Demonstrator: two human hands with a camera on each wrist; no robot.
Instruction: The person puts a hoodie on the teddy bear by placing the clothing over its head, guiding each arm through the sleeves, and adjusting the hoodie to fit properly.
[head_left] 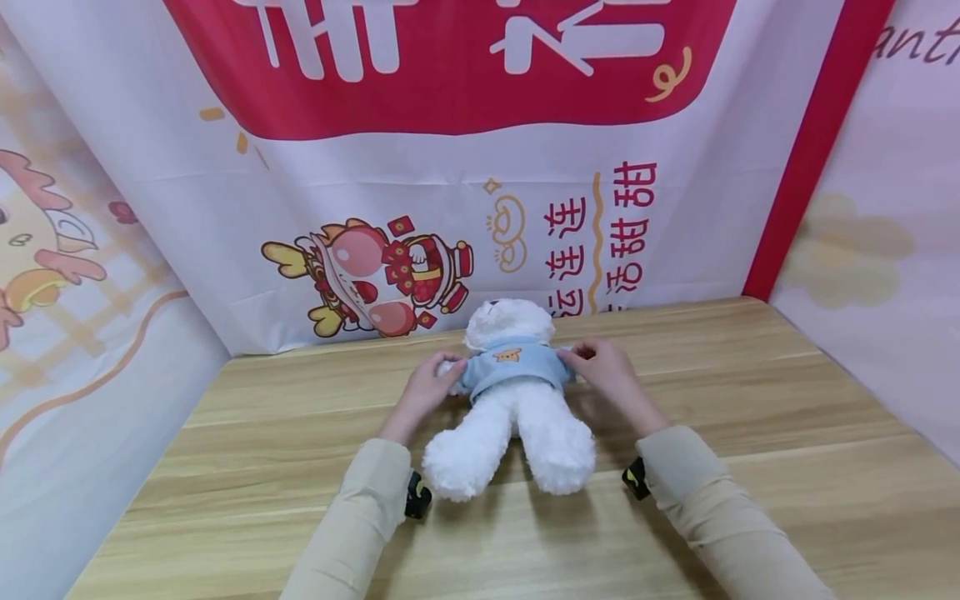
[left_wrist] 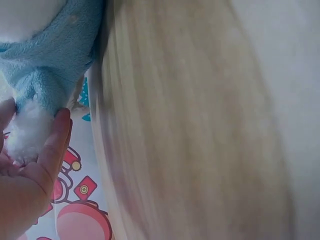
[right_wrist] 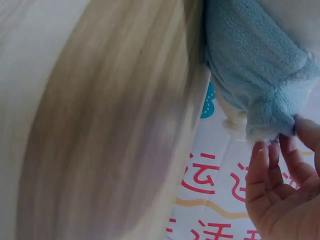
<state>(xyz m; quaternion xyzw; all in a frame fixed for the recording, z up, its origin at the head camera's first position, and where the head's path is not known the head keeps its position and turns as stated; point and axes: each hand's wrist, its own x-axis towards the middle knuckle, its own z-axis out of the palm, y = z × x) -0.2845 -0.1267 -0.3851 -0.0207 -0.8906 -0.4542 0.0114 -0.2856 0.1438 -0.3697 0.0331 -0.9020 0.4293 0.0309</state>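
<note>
A white plush toy (head_left: 555, 442) in a light blue shirt (head_left: 525, 367) lies on its back on the wooden table, its head toward the back wall and its legs toward me. My left hand (head_left: 431, 383) holds the toy's arm on the left; in the left wrist view the fluffy white paw (left_wrist: 31, 131) sits between thumb and fingers. On the other side my right hand (head_left: 606, 367) pinches the cuff of the blue sleeve (right_wrist: 272, 112), thumb on one side and fingertips on the other. A small bear-like print shows on the shirt's front.
The wood-grain table (head_left: 300, 467) runs back to a hanging white and red cloth (head_left: 420, 183) with printed characters and a cartoon figure. Printed cloths also close off the left side (head_left: 82, 350) and the right side (head_left: 877, 333). Beige sleeves cover both forearms.
</note>
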